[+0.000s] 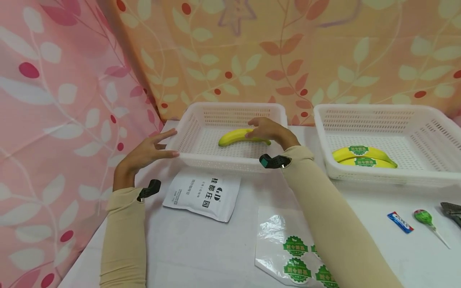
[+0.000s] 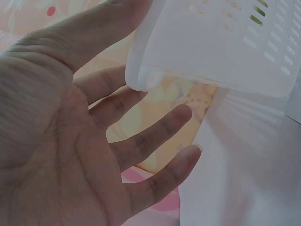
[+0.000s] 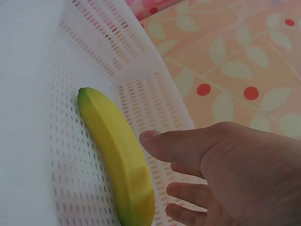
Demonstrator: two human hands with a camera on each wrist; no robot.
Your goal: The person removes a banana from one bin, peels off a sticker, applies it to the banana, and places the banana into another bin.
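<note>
A yellow banana [image 1: 234, 137] with a green tip lies in the left white plastic basket [image 1: 219, 161]. My right hand [image 1: 268, 130] is over this basket, its fingers spread above the banana's right part. In the right wrist view the thumb and fingertips stand beside the banana [image 3: 115, 155], with a gap between them and nothing held. My left hand [image 1: 145, 152] is at the basket's left end, thumb and forefinger extended to its rim. The left wrist view shows the thumb against the basket wall [image 2: 197, 52], two fingers reaching behind its edge and the other two apart from it.
A second white basket [image 1: 417, 176] at the right holds two bananas [image 1: 363, 156] with green stickers. A white pouch [image 1: 203, 194] lies before the left basket. Nearby are a sheet of green stickers [image 1: 295, 246], a small blue packet [image 1: 400, 222], a lollipop [image 1: 424, 217] and a dark object [image 1: 451, 212].
</note>
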